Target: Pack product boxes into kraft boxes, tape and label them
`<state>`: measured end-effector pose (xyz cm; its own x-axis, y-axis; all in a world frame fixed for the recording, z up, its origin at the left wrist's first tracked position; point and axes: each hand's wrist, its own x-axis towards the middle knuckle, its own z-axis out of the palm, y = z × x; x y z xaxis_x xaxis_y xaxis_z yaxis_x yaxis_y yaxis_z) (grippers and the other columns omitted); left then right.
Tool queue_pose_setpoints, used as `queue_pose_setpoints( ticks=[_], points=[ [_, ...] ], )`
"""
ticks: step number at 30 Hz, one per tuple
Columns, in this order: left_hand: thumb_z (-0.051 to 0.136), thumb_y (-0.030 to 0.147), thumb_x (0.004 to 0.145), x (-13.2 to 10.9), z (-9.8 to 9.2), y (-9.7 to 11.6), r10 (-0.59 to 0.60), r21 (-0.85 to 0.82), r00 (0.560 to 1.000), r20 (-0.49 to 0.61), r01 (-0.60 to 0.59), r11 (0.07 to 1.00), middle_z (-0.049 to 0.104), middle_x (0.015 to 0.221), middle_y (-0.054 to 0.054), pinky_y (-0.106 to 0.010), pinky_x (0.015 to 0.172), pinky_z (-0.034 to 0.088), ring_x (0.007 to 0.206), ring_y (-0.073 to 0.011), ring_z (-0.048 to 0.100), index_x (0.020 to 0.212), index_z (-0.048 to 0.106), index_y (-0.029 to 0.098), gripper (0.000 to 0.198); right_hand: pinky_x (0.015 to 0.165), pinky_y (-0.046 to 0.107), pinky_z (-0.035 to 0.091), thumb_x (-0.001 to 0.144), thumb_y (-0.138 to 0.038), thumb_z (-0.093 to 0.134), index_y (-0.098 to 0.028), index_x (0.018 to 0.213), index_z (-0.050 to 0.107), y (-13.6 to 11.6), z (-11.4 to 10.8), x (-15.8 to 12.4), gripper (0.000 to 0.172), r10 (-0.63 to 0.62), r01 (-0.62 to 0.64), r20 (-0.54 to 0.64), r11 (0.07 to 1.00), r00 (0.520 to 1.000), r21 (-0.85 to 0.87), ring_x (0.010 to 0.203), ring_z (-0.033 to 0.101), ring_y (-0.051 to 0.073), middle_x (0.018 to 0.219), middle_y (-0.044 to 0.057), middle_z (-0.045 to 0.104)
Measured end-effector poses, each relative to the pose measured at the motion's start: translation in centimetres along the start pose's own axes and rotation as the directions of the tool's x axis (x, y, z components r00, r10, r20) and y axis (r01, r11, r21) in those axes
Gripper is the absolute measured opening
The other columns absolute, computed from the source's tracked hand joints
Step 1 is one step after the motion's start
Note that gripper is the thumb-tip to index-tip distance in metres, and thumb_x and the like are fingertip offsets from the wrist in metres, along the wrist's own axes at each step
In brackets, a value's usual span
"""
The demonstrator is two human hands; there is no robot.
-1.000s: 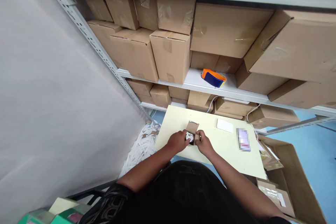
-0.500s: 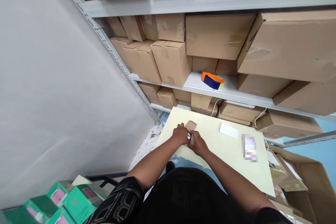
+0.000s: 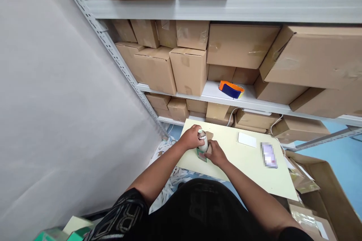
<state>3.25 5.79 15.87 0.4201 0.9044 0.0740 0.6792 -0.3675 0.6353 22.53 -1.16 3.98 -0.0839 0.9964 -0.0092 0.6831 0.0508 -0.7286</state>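
My left hand (image 3: 192, 138) is closed around a white bottle (image 3: 203, 144) with a silvery collar near its top. Just under the bottle is a small green carton (image 3: 201, 155) with a pinkish patch, and the bottle's lower end is hidden there. My right hand (image 3: 217, 154) grips the side of this carton, near a raised brown cardboard flap (image 3: 209, 135). Both hands are over the left part of the pale yellow table (image 3: 234, 162). Whether the bottle's base is inside the carton or behind it, I cannot tell.
A white card (image 3: 247, 139) and a blurred-out flat item (image 3: 269, 155) lie on the table's right half. Shelves of cardboard boxes (image 3: 188, 69) stand behind, with an orange and blue tape roll (image 3: 231, 89). A large open carton (image 3: 325, 180) is at right; paper scraps (image 3: 166, 184) litter the floor.
The white bottle now shows, rising upright above the carton in my left hand. The carton's green side has come into view. My view has shifted slightly.
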Motion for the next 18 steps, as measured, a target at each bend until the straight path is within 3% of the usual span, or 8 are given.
queue_pose_setpoints(
  ticks=[4,9,12,14,16,18],
  points=[
    [0.071,0.02,0.066,-0.3,-0.8,-0.8,0.101,-0.102,0.991,-0.092,-0.11,0.989,0.068,0.115,-0.008,-0.039,0.101,0.052,0.105,-0.0273,0.066,0.133,0.056,0.022,0.069,0.097,0.041,0.05,0.073,-0.029,0.078,-0.024,0.133,0.052,-1.0,0.8,-0.2,0.066,0.022,-0.022,-0.017,1.0,1.0,-0.011,0.115,0.061,0.028,0.124,0.009,0.057],
    [0.07,0.021,0.068,0.6,-2.9,-0.9,0.1,-0.29,0.929,-0.356,-0.212,0.933,0.067,0.13,-0.011,-0.04,0.107,0.05,0.117,-0.0276,0.065,0.136,0.055,0.02,0.07,0.103,0.045,0.048,0.074,-0.034,0.078,-0.025,0.142,0.045,-1.8,0.5,-0.8,0.076,0.047,-0.048,-0.022,0.998,0.999,-0.029,0.121,0.058,0.031,0.127,0.009,0.056],
    [0.067,0.028,0.077,1.7,-4.1,-0.9,0.029,-0.477,0.87,-0.491,-0.297,0.827,0.064,0.136,-0.014,-0.042,0.108,0.049,0.121,-0.0269,0.064,0.138,0.05,0.019,0.064,0.107,0.054,0.045,0.075,-0.041,0.079,-0.027,0.149,0.04,-2.4,-1.2,-1.8,0.085,0.021,-0.026,-0.127,0.999,0.992,-0.043,0.126,0.053,0.036,0.131,0.012,0.055],
    [0.062,0.037,0.085,2.3,-4.6,-0.7,-0.039,-0.582,0.833,-0.552,-0.351,0.734,0.064,0.135,-0.014,-0.042,0.107,0.051,0.119,-0.0259,0.065,0.135,0.05,0.019,0.055,0.109,0.059,0.042,0.079,-0.047,0.076,-0.026,0.15,0.041,-3.0,-2.8,-2.5,0.082,0.006,-0.013,-0.248,1.0,0.969,-0.027,0.131,0.048,0.039,0.136,0.016,0.053],
    [0.056,0.044,0.091,2.5,-4.8,-0.1,-0.118,-0.639,0.797,-0.592,-0.375,0.672,0.066,0.13,-0.013,-0.042,0.105,0.051,0.117,-0.0252,0.066,0.129,0.053,0.02,0.046,0.105,0.058,0.046,0.086,-0.054,0.067,-0.026,0.148,0.044,-3.9,-4.5,-3.0,0.072,0.035,-0.003,-0.297,0.994,0.954,0.108,0.127,0.052,0.037,0.139,0.017,0.052],
    [0.05,0.046,0.093,2.6,-4.6,0.9,-0.186,-0.665,0.773,-0.606,-0.364,0.652,0.068,0.125,-0.011,-0.041,0.103,0.052,0.115,-0.0249,0.066,0.124,0.055,0.021,0.04,0.093,0.052,0.055,0.093,-0.062,0.053,-0.027,0.147,0.044,-5.4,-5.7,-3.1,0.065,0.097,-0.021,-0.182,0.925,0.978,0.38,0.111,0.063,0.032,0.136,0.015,0.056]
  ],
)
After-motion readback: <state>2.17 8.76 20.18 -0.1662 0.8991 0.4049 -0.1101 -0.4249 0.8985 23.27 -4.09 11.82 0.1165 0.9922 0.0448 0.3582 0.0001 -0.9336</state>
